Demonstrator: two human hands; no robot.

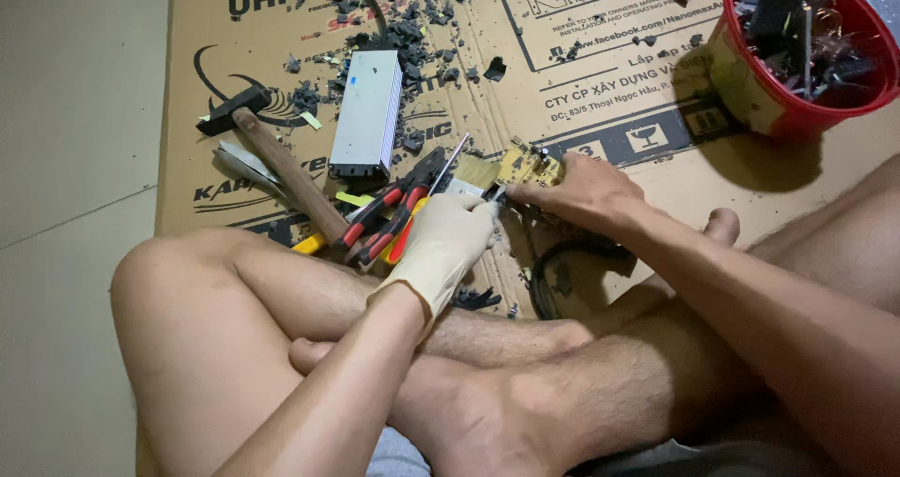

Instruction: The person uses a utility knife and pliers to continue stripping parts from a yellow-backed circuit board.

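Sitting cross-legged on flattened cardboard [600, 172] on the floor. Left hand [448, 238], gloved, closing around a thin tool [457, 158], maybe a screwdriver; tip getting lost between the hands, hard to tell. Right hand [581, 191], bare, pinning down a yellowish circuit board [527, 163], mostly hiding it. Red-handled pliers [384, 219] and a hammer [272, 158] lying just left of the gloved hand, grey metal box [367, 111] beyond. Red bucket [797, 55] of scrap sitting far past the right hand, cut off at the edge.
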